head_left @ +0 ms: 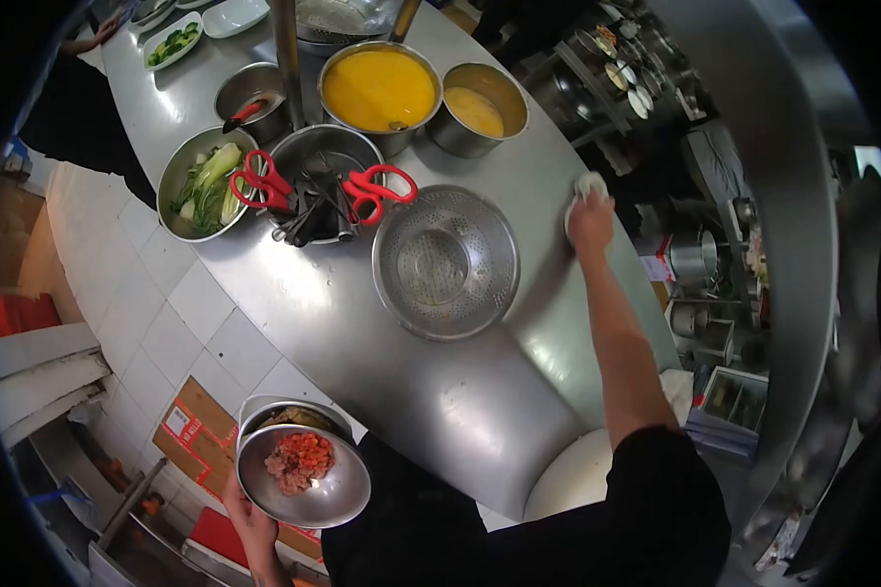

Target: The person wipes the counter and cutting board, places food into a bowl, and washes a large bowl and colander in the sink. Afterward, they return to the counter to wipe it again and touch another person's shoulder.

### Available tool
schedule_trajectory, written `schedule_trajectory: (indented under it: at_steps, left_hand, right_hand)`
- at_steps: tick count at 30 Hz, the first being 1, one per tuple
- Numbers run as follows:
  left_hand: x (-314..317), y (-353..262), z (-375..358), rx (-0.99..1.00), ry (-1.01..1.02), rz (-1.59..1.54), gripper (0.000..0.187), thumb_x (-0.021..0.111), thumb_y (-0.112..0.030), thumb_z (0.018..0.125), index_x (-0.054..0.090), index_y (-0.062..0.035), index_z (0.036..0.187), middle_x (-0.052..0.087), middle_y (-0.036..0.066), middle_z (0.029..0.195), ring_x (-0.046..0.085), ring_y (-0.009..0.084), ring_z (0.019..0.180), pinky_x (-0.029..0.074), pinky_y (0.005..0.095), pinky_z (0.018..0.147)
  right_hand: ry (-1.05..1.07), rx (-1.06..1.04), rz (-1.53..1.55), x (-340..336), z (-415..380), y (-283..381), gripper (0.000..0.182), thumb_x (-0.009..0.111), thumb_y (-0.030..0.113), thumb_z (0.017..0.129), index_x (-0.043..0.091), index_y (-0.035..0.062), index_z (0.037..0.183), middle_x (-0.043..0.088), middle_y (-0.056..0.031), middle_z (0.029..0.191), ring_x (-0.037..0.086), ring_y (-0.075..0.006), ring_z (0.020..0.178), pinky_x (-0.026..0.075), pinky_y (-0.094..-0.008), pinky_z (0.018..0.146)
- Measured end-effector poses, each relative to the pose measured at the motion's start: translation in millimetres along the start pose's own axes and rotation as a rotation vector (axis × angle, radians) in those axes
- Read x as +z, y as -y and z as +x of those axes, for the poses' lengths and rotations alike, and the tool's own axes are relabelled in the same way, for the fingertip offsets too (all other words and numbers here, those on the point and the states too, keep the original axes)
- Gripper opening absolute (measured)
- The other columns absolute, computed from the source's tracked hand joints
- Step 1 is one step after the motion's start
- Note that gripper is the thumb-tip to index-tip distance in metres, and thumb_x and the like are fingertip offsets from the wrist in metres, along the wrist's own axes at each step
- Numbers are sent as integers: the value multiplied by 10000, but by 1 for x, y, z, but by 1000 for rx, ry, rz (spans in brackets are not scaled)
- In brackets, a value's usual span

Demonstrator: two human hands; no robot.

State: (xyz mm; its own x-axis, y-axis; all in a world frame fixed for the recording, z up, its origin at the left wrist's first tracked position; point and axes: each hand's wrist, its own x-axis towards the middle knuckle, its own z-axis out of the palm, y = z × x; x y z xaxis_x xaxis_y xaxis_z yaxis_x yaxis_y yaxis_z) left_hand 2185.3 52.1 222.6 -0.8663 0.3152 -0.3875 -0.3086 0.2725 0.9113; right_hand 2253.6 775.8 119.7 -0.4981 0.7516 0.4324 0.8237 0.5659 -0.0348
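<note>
My left hand point(249, 517) grips a steel bowl point(345, 483) at its left side. Minced meat and diced red-orange pieces point(301, 463) lie in it. A second container point(255, 402) with brownish food sits just behind this bowl; whether the same hand supports it is hidden. Far out on the right, my right hand point(590, 227) is closed on a white cloth point(591, 184), pressed to the steel table point(431, 391) near its edge. Between my hands stands a perforated steel colander point(496, 293).
Beyond the colander are a pot of utensils with red-handled scissors point(370, 188), a bowl of leafy greens point(178, 166), a pot of yellow liquid point(380, 88) and a smaller pot point(509, 95). A metal post point(286, 59) rises there. Another person point(78, 127) stands at the far left.
</note>
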Motion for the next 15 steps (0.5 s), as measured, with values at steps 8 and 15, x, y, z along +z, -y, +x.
schedule_trajectory:
  at_steps: [8,15]
  left_hand:
    - [19,3,18,17,-19,40,401,578,-102,889,570,59,1257,673,100,1126,626,164,1018,473,299,916]
    - [8,7,19,-7,40,-20,436,555,-75,909,527,63,1321,643,121,1213,607,179,1101,458,306,961]
  right_hand:
    - [254,-57,50,49,161,138,396,548,294,907,577,282,1301,504,-168,1232,607,-382,1066,506,-487,886]
    - [200,-546,107,18,85,108,440,566,122,860,633,320,1247,544,-158,1109,606,-342,1022,516,-431,840]
